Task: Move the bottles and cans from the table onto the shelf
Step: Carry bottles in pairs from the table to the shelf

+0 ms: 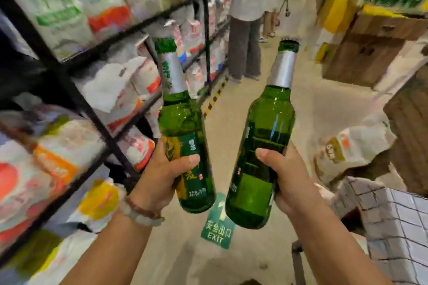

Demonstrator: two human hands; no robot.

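Head view: left hand and right hand each wrapped low around a green bottle, probably heavy, slick, breakable glass, best gripped mid-body.

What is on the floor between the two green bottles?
In the head view, a green exit sign lies on the bare floor, showing in the gap between the bases of the left bottle and the right bottle.

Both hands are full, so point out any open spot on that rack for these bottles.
None shows. Every bay of the black rack is packed with bags. The left hand and right hand each grip a green bottle. Bare room is only aisle floor between rack and cardboard boxes.
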